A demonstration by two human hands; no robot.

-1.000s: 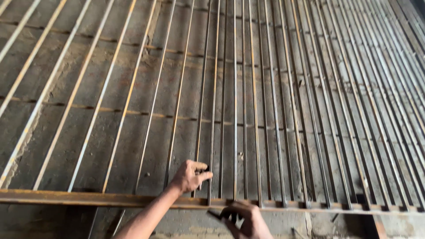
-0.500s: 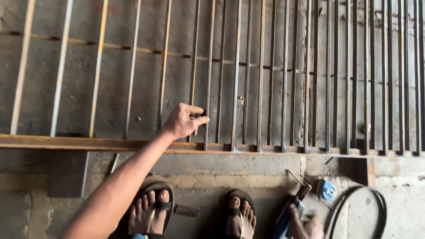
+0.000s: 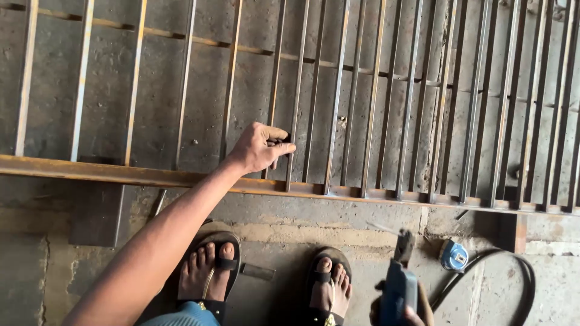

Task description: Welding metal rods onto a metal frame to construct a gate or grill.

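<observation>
left hand (image 3: pixel 261 148) pinches a thin bar (image 3: pixel 275 90), frame centre | right hand (image 3: pixel 403 311) grips a welding holder (image 3: pixel 399 284) (lower right) | steady the bar against the rail (image 3: pixel 121 174)

Soft, even daylight, fairly dim; faint shadows under the bars (image 3: pixel 338 121); slight blur at the bottom edge.

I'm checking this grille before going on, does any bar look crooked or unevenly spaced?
The spacing is uneven: the upright bars on the right stand close together, while those on the left are spread wide apart. The left hand grips one bar in the middle. That bar looks slightly tilted, though the camera angle may cause this.
</observation>
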